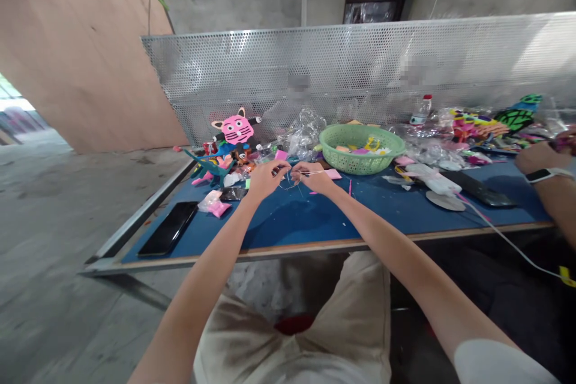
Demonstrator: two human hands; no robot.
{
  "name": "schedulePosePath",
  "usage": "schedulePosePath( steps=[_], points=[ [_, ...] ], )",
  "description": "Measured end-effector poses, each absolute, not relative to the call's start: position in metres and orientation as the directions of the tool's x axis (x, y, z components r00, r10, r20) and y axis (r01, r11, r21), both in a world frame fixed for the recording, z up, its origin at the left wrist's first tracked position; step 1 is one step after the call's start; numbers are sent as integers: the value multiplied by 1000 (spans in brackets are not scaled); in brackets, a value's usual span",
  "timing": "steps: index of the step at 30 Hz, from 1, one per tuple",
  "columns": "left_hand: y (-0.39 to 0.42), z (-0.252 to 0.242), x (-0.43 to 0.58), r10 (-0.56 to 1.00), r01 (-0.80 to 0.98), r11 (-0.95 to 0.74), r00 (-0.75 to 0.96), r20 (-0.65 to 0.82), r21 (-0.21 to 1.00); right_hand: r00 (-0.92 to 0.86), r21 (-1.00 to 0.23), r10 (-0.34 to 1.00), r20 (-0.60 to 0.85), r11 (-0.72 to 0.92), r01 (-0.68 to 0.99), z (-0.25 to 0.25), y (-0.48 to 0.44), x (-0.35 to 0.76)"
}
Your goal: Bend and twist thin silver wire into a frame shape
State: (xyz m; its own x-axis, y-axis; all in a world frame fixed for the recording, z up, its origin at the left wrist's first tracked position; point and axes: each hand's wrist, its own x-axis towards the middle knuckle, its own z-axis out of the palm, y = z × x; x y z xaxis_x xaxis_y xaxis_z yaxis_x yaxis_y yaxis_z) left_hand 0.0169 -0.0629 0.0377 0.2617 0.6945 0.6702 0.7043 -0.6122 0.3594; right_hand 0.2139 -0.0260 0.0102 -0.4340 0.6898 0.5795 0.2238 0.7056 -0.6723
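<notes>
My left hand [266,179] and my right hand [312,177] meet fingertip to fingertip just above the blue tabletop. Between them runs a thin pale strand [288,186], looped loosely; I cannot tell whether it is thread or wire. Both hands are closed in a pinch on it. Something small and dark shows at the left fingertips, too small to name. A thin white stick-like piece [317,173] lies across my right fingers. Pink foam-like pieces [333,174] sit beside the right hand, and a dark packet [233,194] is left of the left hand.
A green basket [364,162] stands behind my right hand. A pink cat figure [238,130] and a teal figure [211,169] are at back left. A black phone [168,229] lies near the left edge. At right are a white cable [499,231] and a co-worker's hand [537,159].
</notes>
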Motion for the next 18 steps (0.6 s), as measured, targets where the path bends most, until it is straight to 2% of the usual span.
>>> schedulePosePath(
  steps=[10,18],
  points=[
    [-65,38,17,660,723,-625,289,693,294,-408,-888,815,412,460,23,10,-25,204],
    [-64,37,15,677,741,-611,306,669,280,-468,-953,831,302,270,-135,5,-25,201]
  ],
)
